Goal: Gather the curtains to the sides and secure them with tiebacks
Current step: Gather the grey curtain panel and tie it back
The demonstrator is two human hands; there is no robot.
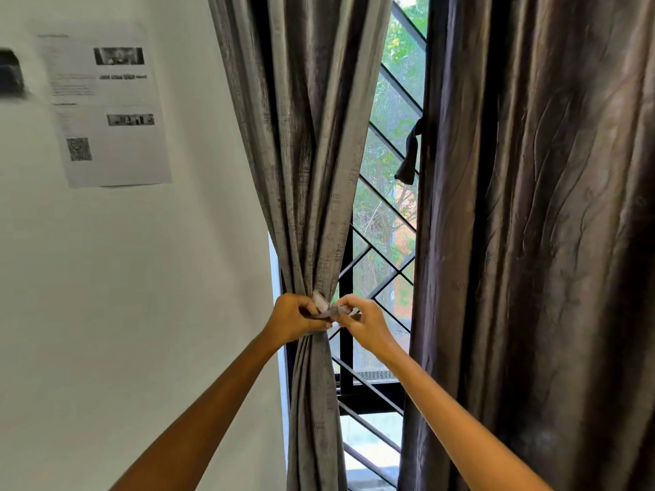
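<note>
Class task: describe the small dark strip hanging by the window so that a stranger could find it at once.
Start at the diamond-patterned black window grille. At its right edge hangs the dark brown right curtain. The short dark fabric strip dangles from that curtain's inner edge, loose and untied, silhouetted against greenery.

A printed sheet [106, 108] with photos and a QR code hangs on the white wall [141, 278]; its text is too blurred to read. Outside the black diamond window grille [386, 214], green foliage [397, 111] shows.

I count two curtains [312, 143] [538, 242], two tiebacks [328, 308] [409, 154], my two hands [296, 318] [363, 322], one printed sheet [106, 104].
</note>
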